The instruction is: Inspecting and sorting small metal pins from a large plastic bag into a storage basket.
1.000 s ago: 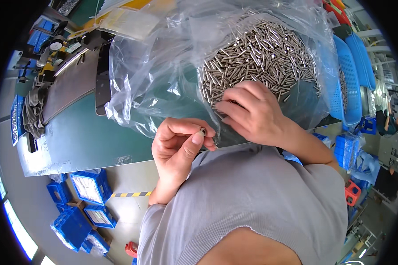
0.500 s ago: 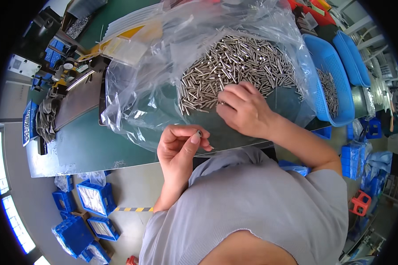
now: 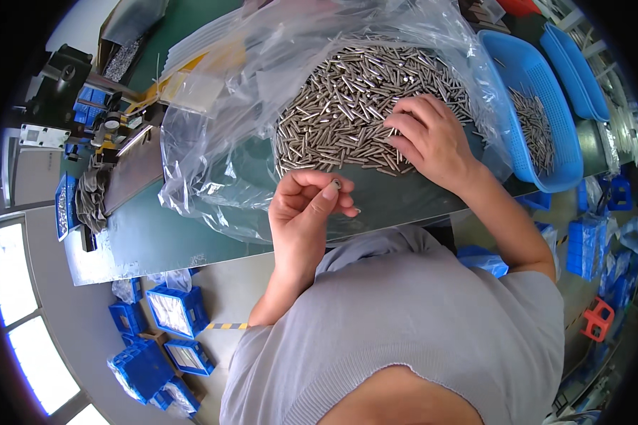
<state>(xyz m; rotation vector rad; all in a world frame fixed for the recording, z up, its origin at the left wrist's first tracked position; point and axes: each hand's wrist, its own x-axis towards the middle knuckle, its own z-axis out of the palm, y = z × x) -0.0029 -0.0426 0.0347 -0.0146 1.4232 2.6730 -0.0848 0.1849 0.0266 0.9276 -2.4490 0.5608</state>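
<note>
— Closest to the camera, what is the left hand (image 3: 306,212) doing?
— Its fingers (image 3: 331,190) are curled narrow, pinching one small metal pin (image 3: 337,184) upright by its end, just off the near edge of the green tabletop (image 3: 170,227). It looks like a piece-by-piece check.
— And the right hand (image 3: 432,138)?
— It rests on the heap of pins (image 3: 347,106), fingers loosely spread and bent over it; whether they grip one cannot be told. Judging by that, the next move calls for picking out a single pin cleanly.
— What are they like?
— Short, slim steel cylinders, bright and smooth, heaped on a crinkled clear plastic bag (image 3: 220,149). Beyond, a blue mesh basket (image 3: 517,85) holds more.
</note>
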